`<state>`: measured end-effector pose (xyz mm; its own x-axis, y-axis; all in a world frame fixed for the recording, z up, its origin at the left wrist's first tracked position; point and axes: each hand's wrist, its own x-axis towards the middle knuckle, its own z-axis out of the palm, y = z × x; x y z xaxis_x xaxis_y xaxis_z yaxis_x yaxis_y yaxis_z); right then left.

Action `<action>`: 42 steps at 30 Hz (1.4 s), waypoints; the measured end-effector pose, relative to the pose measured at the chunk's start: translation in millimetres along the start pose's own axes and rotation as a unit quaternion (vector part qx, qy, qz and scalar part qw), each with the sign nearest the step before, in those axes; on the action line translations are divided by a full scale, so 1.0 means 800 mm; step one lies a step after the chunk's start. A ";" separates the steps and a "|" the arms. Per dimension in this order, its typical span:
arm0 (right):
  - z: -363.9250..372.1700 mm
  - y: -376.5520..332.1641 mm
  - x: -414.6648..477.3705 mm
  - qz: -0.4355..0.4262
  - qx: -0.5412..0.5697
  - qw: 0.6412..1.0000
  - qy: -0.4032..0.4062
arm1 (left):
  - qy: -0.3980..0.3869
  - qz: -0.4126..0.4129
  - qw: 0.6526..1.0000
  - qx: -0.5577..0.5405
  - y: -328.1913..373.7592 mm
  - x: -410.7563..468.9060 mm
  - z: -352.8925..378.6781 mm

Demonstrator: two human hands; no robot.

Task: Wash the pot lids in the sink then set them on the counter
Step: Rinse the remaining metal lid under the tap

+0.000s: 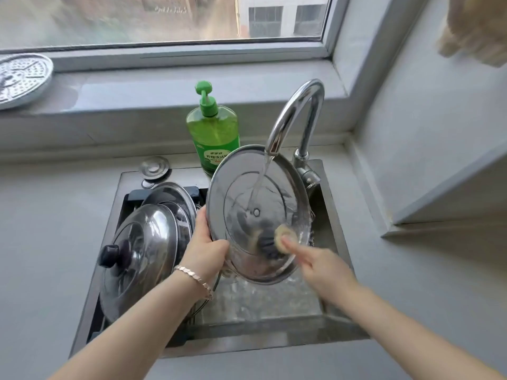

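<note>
Left hand (208, 242): its fingers (202, 215) are curled round the left edge of the held lid (241, 196) and clamped on it.
Right hand (321, 267): it is blurred, but its fingers (292, 246) look pinched together on a round scrubber (285, 236).
Scrubber: it is pressed on the inside of the held lid, low down.
Held lid: it is tipped up over the sink (274, 344), under the tap (296, 111), and is hit by running water (260, 182).
Waiting lids (142, 250): at least 2 more are stacked in the left part of the sink, 1 with a black knob.
Soap bottle (212, 130): it is stood behind the sink.
Step in hand: the 1st lid is likely being scrubbed and rinsed.
Next move: the suds should be rinsed off, and then the lid can be set on the surface (41, 242).
Care needed: a wet lid may slip, so it should be gripped well.
</note>
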<state>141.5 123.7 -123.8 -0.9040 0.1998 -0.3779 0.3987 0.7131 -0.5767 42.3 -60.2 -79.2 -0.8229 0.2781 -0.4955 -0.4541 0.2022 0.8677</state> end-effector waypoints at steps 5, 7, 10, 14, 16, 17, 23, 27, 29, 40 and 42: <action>-0.005 -0.027 0.020 -0.034 0.031 0.999 0.012 | 0.003 -0.010 0.999 -0.031 0.001 0.002 0.010; 0.004 -0.033 0.000 -0.074 0.028 0.996 -0.039 | 0.023 -0.009 0.998 -0.053 0.002 0.008 0.006; -0.005 -0.005 -0.003 -0.028 0.003 0.998 -0.061 | 0.038 -0.006 0.998 -0.053 0.002 0.010 -0.001; -0.002 -0.035 -0.006 -0.069 0.067 0.992 -0.083 | 0.014 -0.019 0.999 -0.027 -0.005 0.006 0.008; 0.000 -0.063 0.007 -0.109 0.101 0.987 -0.052 | -0.009 -0.045 0.999 -0.026 -0.011 -0.002 0.018; -0.002 -0.070 0.022 -0.117 0.093 0.988 -0.024 | -0.022 -0.063 0.997 -0.026 -0.015 -0.007 0.023; -0.038 -0.046 0.111 0.009 -0.010 0.997 0.082 | -0.044 -0.064 0.997 -0.018 -0.007 -0.025 0.024; -0.037 0.008 0.097 0.100 -0.025 0.993 0.055 | -0.009 -0.008 1.000 0.005 0.008 -0.018 0.010; -0.020 0.023 0.068 0.094 -0.061 0.993 0.025 | 0.004 0.000 1.000 -0.003 0.013 -0.014 0.011; -0.040 -0.006 -0.053 0.073 0.146 0.987 -0.010 | 0.010 -0.293 0.945 -0.148 -0.007 0.005 0.079; -0.043 0.000 -0.051 0.064 0.081 0.995 -0.004 | 0.006 -0.328 0.926 -0.186 -0.008 0.001 0.086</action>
<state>173.2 138.8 -83.4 -0.8429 0.2769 -0.4614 0.5313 0.5639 -0.6322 68.5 3.5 -87.7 -0.3313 0.1992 -0.9223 -0.9420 -0.0140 0.3353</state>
